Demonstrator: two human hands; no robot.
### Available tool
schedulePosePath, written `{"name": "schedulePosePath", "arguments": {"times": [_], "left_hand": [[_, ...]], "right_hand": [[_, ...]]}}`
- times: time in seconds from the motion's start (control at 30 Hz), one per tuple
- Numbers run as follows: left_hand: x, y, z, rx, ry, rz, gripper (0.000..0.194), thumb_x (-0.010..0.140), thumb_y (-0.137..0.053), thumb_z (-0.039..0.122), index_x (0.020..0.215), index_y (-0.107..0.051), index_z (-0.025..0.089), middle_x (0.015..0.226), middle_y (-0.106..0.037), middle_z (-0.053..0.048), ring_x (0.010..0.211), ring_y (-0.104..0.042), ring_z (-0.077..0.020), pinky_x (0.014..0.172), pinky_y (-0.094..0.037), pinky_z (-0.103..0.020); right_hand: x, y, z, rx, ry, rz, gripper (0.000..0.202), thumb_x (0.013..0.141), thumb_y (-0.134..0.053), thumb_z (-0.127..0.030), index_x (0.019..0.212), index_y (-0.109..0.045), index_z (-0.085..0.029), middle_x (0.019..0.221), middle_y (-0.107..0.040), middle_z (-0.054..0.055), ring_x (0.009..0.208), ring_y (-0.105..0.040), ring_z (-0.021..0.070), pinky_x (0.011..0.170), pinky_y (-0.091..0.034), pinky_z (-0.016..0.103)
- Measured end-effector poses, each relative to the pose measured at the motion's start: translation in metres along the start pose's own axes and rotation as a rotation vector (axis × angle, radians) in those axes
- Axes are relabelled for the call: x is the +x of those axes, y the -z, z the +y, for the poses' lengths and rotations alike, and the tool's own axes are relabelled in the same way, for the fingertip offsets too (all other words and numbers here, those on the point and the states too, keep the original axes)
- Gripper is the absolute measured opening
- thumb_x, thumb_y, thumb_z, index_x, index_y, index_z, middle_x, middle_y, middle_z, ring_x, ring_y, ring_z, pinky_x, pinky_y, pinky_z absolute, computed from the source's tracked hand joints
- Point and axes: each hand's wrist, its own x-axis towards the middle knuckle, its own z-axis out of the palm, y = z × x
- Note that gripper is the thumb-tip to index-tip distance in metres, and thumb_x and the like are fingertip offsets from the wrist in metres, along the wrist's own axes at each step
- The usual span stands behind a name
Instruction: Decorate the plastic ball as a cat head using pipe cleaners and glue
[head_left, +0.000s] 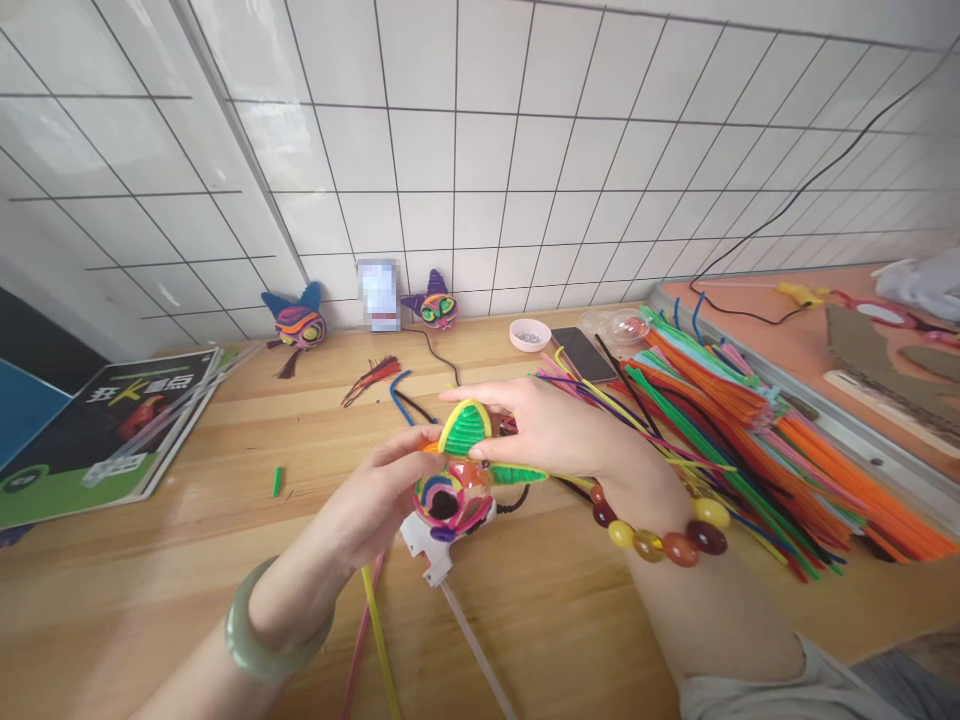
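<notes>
Between my hands is a colourful pipe-cleaner animal head [457, 492], with a clear rounded part, pink and purple coils and green ears edged in yellow. My left hand [379, 490] grips it from the left side, thumb and fingers closed on it. Across its top, my right hand [551, 425] has its thumb at the upright green ear [466, 430]; some of its fingertips are hidden behind the ear. Beneath the head lies a white tool [429, 552], apparently a glue gun, with a translucent stick [476, 645] extending toward me.
Bundles of pipe cleaners [720, 430] cover the right side, beside a phone [583, 355] and a pink bowl [530, 336]. Two finished-looking animal heads, one blue-eared [298, 318] and one purple-eared [436, 305], stand by the tiled wall. A book [97, 430] lies left.
</notes>
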Motion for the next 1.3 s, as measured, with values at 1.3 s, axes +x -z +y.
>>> {"name": "schedulePosePath", "arguments": {"times": [1.3], "left_hand": [[0.0011, 0.0014, -0.0027, 0.027, 0.001, 0.009, 0.021, 0.069, -0.076, 0.022, 0.089, -0.071, 0.017, 0.080, -0.074, -0.004, 0.069, -0.065, -0.0144, 0.065, -0.049, -0.023]], "right_hand": [[0.0003, -0.0032, 0.0036, 0.002, 0.005, -0.025, 0.058, 0.079, -0.062, -0.019, 0.136, -0.056, -0.026, 0.109, -0.072, 0.001, 0.082, -0.064, 0.0160, 0.067, -0.044, 0.025]]}}
